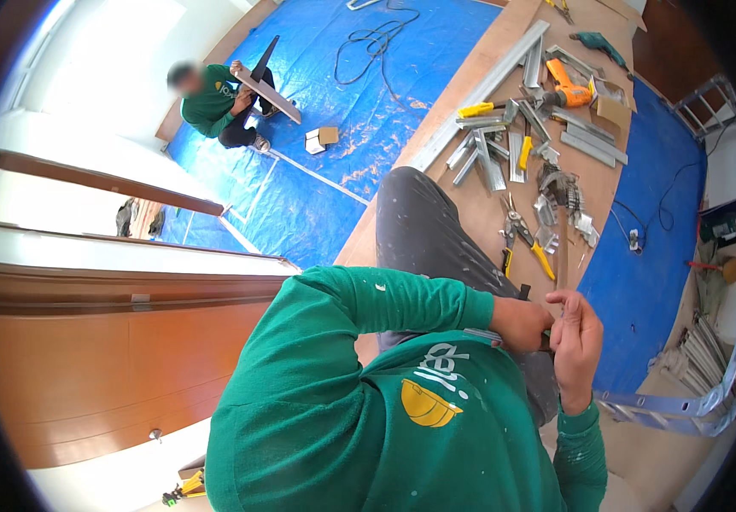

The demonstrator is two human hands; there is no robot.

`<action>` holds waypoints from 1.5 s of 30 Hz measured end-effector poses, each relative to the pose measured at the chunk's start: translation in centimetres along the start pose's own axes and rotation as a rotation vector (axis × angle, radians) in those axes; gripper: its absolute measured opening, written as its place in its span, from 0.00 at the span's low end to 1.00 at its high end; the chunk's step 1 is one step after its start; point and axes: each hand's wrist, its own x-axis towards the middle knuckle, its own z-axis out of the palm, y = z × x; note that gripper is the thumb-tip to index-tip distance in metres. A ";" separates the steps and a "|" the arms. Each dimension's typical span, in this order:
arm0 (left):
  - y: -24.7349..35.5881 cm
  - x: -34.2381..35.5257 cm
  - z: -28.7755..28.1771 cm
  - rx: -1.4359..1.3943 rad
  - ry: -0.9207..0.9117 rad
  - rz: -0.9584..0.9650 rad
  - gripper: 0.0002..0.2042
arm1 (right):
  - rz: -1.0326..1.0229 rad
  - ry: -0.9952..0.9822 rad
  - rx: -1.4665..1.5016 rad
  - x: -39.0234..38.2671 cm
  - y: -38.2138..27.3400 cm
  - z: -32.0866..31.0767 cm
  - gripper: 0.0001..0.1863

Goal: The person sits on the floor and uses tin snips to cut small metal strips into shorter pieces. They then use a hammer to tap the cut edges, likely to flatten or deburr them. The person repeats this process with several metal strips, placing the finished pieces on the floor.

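Observation:
My left hand reaches across my body from the left, curled closed, its fingertips mostly hidden. Right beside it is my right hand, fingers bent together; whatever is between the two hands is too small or covered to name. A grey metal edge shows under my left wrist. Just beyond the hands, a brown wooden handle runs away from me toward a pile of small metal brackets. Yellow-handled tin snips lie with their handles apart, between my grey-trousered knee and that handle.
Cut metal channel pieces, an orange power tool and a green drill lie on the wooden board. Blue sheeting covers the floor. A co-worker crouches far left with a handsaw and plank. An aluminium ladder stands right.

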 end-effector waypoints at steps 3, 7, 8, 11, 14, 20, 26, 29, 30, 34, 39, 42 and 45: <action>-3.3 1.5 1.1 0.198 0.215 0.362 0.12 | -0.055 -0.038 0.035 0.2 -0.6 -0.3 0.23; 3.1 -3.0 -3.5 -0.198 -0.066 -0.005 0.19 | -0.106 -0.251 0.358 2.1 -1.5 -3.2 0.23; 1.7 -3.0 -4.3 -0.327 -0.136 -0.005 0.19 | -0.150 -0.294 0.383 2.4 -2.2 -3.2 0.25; 4.2 -4.8 -6.7 -0.467 -0.273 -0.012 0.21 | -0.227 -0.357 0.348 3.3 -4.3 -4.7 0.34; 4.4 -5.7 -5.7 -0.680 -0.319 -0.031 0.16 | -0.216 -0.394 0.437 2.6 -4.9 -5.1 0.44; 3.8 -4.9 -5.2 -0.550 -0.112 0.075 0.13 | -0.493 -0.301 0.822 5.6 -2.4 -6.3 0.48; 1.6 -5.4 -5.7 -0.469 0.334 0.319 0.10 | -0.466 -0.078 0.621 6.6 -1.2 -8.7 0.44; 1.4 -5.5 -6.3 -0.304 0.562 0.451 0.08 | -0.404 -0.149 0.481 7.3 -1.6 -9.1 0.42; 2.1 -5.4 -6.5 -0.061 0.693 0.548 0.08 | -0.380 -0.148 0.391 7.4 -1.9 -9.0 0.41; 2.5 -5.9 -6.6 0.318 0.877 0.538 0.15 | -0.346 -0.282 0.026 7.2 -4.4 -8.4 0.46; 3.3 -6.0 -7.0 0.515 0.979 0.502 0.19 | -0.383 -0.369 -0.582 7.2 -7.3 -7.0 0.49; 3.0 -7.3 -6.7 0.524 0.923 0.379 0.20 | -0.455 -0.268 -0.780 7.4 -7.0 -5.4 0.40; 3.7 -7.4 -5.8 0.577 0.783 0.288 0.20 | -0.602 -0.154 -0.832 6.8 -5.5 -4.0 0.32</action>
